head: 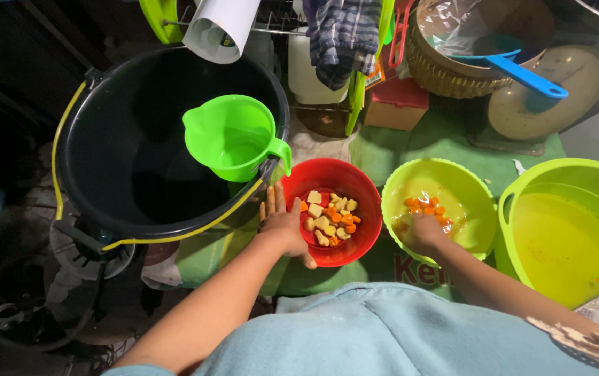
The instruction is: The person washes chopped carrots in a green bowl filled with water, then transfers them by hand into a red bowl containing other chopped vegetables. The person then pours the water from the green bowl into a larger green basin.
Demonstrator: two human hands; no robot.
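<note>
Two hands at work: left hand [284,226], fingers spread flat, steadies the red bowl [362,202] of cut pieces [329,217]. Right hand [425,232] dips into the green bowl [467,184] near carrot bits [426,207]; its grip is hidden.

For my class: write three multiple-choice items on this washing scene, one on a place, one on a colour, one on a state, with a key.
1. Where is the left hand?
A. on the red bowl's rim
B. inside the black bucket
C. on the blue ladle

2. What colour is the jug on the black bucket?
A. blue
B. green
C. red

3. The right hand is
A. raised in the air
B. holding a knife
C. inside the lime bowl

Key: 1 A, fingers rest on the red bowl; 2 B, bright green; 3 C, dipped in the lime bowl by orange pieces.
</note>
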